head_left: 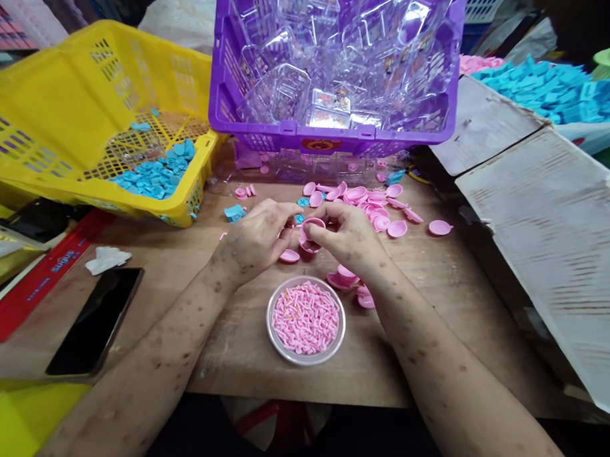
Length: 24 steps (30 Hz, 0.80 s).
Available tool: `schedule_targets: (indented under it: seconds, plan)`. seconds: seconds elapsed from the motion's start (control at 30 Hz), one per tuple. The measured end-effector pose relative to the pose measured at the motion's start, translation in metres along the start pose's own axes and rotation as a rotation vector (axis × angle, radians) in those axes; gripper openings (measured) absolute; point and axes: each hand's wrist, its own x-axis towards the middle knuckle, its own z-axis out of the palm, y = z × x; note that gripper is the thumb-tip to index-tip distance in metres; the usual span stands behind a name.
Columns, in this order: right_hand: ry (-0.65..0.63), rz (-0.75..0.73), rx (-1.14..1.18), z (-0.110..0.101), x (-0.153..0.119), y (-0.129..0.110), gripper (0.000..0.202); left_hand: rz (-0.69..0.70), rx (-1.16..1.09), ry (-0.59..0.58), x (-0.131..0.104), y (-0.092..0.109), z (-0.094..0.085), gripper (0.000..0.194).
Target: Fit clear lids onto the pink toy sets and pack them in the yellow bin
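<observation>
Note the right hand, thumb and fingertips pinched narrow on a pink oval piece, held between both hands over the middle of the wooden table. See the left hand just beside, fingers bent close to the thumb; cannot tell whether holding anything. Find a round bowl of small pink sticks on the near side. Find loose pink ovals scattered around the right hand. Record a purple crate of clear packs beyond, and a yellow basket with blue pieces at left.
</observation>
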Motion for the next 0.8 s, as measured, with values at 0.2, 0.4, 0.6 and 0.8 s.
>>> schedule_targets:
  seconds: [0.2,0.4,0.6,0.8]
  plan:
    - [0.055,0.056,-0.121,0.002,-0.003,0.000,0.015,0.017,-0.001,-0.090,0.000,0.002,0.003,0.031]
    - [-0.029,0.139,-0.001,0.001,-0.002,-0.001,0.029,0.012,-0.064,-0.095,-0.001,-0.001,0.004,0.030]
    - [0.153,0.021,-0.458,-0.041,0.007,-0.002,0.029,-0.129,-0.100,-0.226,-0.007,-0.016,0.010,0.054]
    - [-0.048,0.176,-0.863,-0.078,0.007,0.010,0.022,-0.112,-0.232,-0.205,0.005,0.005,-0.020,0.019]
